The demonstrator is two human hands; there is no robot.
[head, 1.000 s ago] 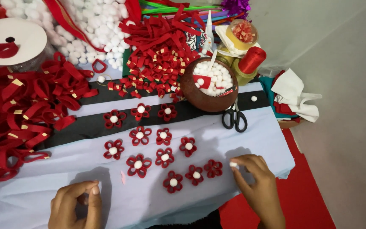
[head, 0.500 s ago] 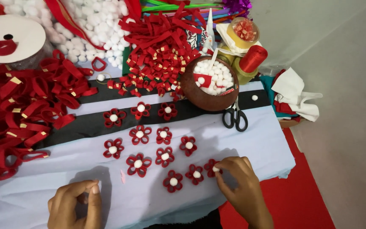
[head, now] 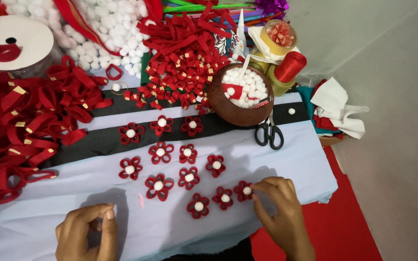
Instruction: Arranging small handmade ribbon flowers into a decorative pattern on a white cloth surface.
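One red ribbon flower [head: 244,190] with a white pompom at its centre is met by the right hand [head: 280,212]; the fingertips [head: 257,186] are pinched at its right edge, so it is touched, though whether it is gripped or only pressed cannot be told. The flower lies flat on the pale cloth [head: 49,193], at about ten o'clock from that hand's middle and at about two o'clock from the left hand [head: 87,232], from which it is kept well apart. The right hand is therefore the nearer by far. No long axis is shown by the flower: it is round, with petals looped about the pompom. It is placed at the right end of a low row, just beside a second flower [head: 224,197] and a third [head: 198,206] at eight o'clock. The left hand is curled loosely with thumb and forefinger brought together; whether anything is held there cannot be told. Black scissors [head: 269,134] are seen at twelve o'clock, below a brown bowl [head: 228,104] of pompoms.
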